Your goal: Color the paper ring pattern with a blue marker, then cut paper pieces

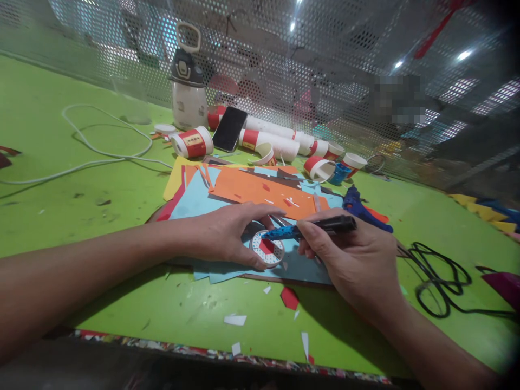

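a small round disc (267, 248), white with a red centre and blue dots around it, lies on light blue paper (300, 268) at the middle of a green table (154, 319). the left hand (227, 233) curves around its rim, gripping it lightly between thumb and fingers. the right hand (357, 257) pinches a blue-and-black marker (284, 233), its tip at the disc's upper left edge, apparently touching. the step in hand seems to be dotting the white band; the next mark would call for a still disc and a light, well-aimed tip. beyond are orange paper (252, 189), a phone (229, 129) and a bottle (189, 100).
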Tool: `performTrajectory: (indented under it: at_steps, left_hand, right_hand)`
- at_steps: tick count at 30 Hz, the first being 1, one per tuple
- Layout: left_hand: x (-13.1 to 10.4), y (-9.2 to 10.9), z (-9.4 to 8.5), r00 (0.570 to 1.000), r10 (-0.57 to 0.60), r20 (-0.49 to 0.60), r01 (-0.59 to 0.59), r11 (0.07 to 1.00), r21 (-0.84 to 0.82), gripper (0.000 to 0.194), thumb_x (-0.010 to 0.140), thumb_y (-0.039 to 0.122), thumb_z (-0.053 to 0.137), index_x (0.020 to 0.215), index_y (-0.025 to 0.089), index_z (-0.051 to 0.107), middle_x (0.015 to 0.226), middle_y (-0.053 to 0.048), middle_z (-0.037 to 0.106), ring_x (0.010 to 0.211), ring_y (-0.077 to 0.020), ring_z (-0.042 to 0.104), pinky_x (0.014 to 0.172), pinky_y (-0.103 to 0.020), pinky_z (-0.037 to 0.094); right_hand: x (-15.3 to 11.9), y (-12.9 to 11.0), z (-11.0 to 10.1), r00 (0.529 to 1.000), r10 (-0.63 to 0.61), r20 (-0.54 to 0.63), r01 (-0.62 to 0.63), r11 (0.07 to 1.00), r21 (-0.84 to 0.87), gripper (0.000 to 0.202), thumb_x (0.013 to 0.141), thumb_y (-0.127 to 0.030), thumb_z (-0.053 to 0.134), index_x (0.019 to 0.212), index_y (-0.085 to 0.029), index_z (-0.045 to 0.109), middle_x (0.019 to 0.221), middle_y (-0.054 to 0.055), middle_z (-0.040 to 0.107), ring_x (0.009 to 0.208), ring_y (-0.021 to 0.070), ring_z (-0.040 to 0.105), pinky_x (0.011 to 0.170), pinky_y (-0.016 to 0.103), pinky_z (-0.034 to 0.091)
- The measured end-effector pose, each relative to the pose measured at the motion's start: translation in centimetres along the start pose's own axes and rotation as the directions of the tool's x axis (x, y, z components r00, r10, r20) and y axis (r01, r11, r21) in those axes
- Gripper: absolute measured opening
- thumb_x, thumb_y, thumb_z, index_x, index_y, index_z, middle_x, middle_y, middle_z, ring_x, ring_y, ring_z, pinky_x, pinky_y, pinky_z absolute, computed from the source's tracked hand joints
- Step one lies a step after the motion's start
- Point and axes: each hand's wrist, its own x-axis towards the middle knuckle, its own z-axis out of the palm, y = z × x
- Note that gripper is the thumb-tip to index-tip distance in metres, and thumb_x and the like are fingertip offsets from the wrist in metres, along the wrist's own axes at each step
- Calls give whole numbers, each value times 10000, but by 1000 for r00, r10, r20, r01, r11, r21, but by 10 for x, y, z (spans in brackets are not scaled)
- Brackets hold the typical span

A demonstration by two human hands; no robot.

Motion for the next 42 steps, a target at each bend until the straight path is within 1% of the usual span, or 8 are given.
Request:
performTrajectory:
  at_steps: [10,15,18,22,27,30,34,42]
  left_hand:
    - [0,-1,0,1000,-26,17,26,1000,14,834,719,349,792,1446,226,402,1368,-101,572,1218,-295,552,954,-364,463]
    - [0,-2,0,1000,-23,15,22,999,34,830,730,382,775,1455,258,391,1381,-88,559,1218,-298,550,950,-373,464]
    - [0,-2,0,1000,-20,16,19,1000,17,828,722,363,783,1447,238,403,1376,-95,567,1224,-297,544,963,-371,459]
    - [0,-2,0,1000,-21,4,21,1000,-8,830,726,347,784,1451,222,398,1373,-100,567,1203,-283,556,942,-357,472]
    - [-1,-2,0,1000,-23,1,23,1000,2,837,722,365,780,1454,242,393,1368,-93,573,1201,-283,558,943,-355,471]
    - [-1,-3,0,1000,-26,3,26,1000,1,833,722,362,779,1453,252,394,1349,-89,586,1179,-279,573,930,-356,476]
    - [0,-3,1,1000,-22,7,22,1000,-5,846,719,363,789,1455,237,391,1368,-106,571,1206,-294,560,921,-354,484]
    - [0,-1,0,999,-36,2,36,999,7,835,712,342,797,1440,229,405,1360,-94,580,1218,-298,558,934,-353,481]
  right_hand:
    - [1,-2,-6,994,35,99,-36,999,4,185,869,-328,667,769,-173,675,591,-19,645,507,102,593,503,220,482]
    - [1,-1,-5,997,40,60,-40,999,-14,229,865,-357,669,728,-173,668,560,-16,631,484,107,580,474,226,472]
    - [-2,-4,-6,999,47,9,-47,999,-13,219,862,-357,680,726,-186,676,547,-24,636,476,101,583,471,215,477]
    - [-3,-7,-8,999,3,-47,-4,1000,-20,251,879,-309,668,655,-196,664,571,-21,647,515,89,601,505,198,498]
    - [-2,-4,-7,998,33,-44,-32,999,23,230,866,-332,684,686,-189,672,560,-26,634,493,95,587,483,214,492]
    - [-2,-3,-7,999,32,-36,-32,999,-2,259,871,-348,675,669,-186,664,558,-24,635,495,95,585,483,216,484]
    - [-1,-4,-5,1000,21,-17,-22,999,-43,222,873,-359,668,734,-187,680,590,-21,655,524,99,602,511,220,483]
    - [2,-3,-7,998,-59,26,62,992,-109,104,873,-272,647,805,-199,674,636,-25,671,535,104,611,533,219,498]
